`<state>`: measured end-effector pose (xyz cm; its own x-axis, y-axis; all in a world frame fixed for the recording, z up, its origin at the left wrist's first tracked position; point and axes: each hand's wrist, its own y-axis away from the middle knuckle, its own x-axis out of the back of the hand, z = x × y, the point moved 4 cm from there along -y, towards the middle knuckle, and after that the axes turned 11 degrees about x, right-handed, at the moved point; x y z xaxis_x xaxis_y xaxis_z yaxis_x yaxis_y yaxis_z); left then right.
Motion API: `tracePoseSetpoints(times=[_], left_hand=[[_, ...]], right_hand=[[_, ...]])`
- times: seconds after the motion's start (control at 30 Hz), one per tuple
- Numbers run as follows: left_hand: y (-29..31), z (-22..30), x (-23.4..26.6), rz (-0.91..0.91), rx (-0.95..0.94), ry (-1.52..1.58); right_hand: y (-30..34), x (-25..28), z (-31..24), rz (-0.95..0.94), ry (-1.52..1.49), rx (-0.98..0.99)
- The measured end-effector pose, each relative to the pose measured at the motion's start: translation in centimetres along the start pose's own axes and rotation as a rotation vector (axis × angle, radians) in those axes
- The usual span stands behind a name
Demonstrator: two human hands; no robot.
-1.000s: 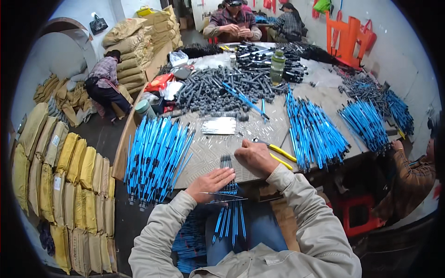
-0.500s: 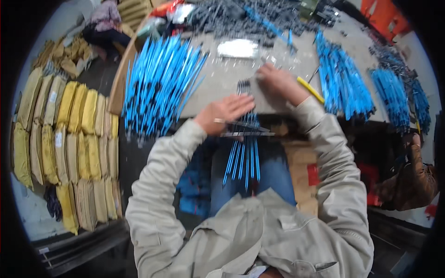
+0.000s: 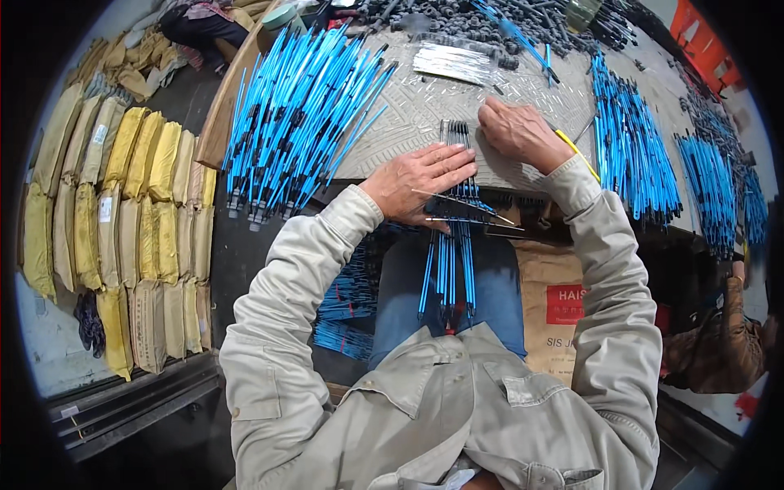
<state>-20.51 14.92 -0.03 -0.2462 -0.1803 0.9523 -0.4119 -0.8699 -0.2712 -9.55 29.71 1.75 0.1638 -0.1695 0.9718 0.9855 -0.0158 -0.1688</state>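
Observation:
Several thin blue rods with black ends lie side by side over the table's near edge, their lower ends hanging above my lap. My left hand rests across them, fingers stretched out flat and the thumb lower down. Just below those fingers, a few thin, stick-like pieces cross the rods. To the right of the rods' upper ends, my right hand touches the tabletop with its fingers curled in. Its fingertips are hidden, so anything pinched there cannot be seen. Small clear slivers lie scattered beyond it.
Blue rods are heaped on the left and right. A clear-white bundle and dark parts lie farther back. A yellow stick is near my right wrist. Wrapped packages stack at left. Other people sit at both sides.
The scene now sits higher and slightly right in the picture, and is sharper. My right hand's fingers look more curled; my left hand stays over the rods.

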Motion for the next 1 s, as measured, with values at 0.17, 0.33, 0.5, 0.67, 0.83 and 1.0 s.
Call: tracePoseSetpoints(times=[0.17,0.33,0.5,0.67,0.83,1.0], left_hand=[[-0.1,-0.2,-0.1,-0.008,-0.013,-0.036],[0.6,-0.2,-0.3,-0.028,-0.008,-0.048],[0.7,-0.2,-0.6,-0.015,-0.038,-0.029],[0.1,0.1,-0.8,-0.032,-0.050,-0.003],[1.3,0.4,-0.4,0.029,-0.026,0.100],[1.0,0.9,0.6,0.060,0.040,0.102]], right_hand=[[0.1,0.0,0.0,0.004,0.024,-0.024],[0.1,0.2,-0.6,0.111,0.016,0.056],[-0.3,-0.6,-1.3,0.096,-0.088,0.005],[0.1,0.2,-2.0,0.290,-0.180,-0.108],[4.5,13.5,-8.3,0.628,-1.079,0.027],[4.2,16.3,-15.5,0.289,-0.260,0.241]])
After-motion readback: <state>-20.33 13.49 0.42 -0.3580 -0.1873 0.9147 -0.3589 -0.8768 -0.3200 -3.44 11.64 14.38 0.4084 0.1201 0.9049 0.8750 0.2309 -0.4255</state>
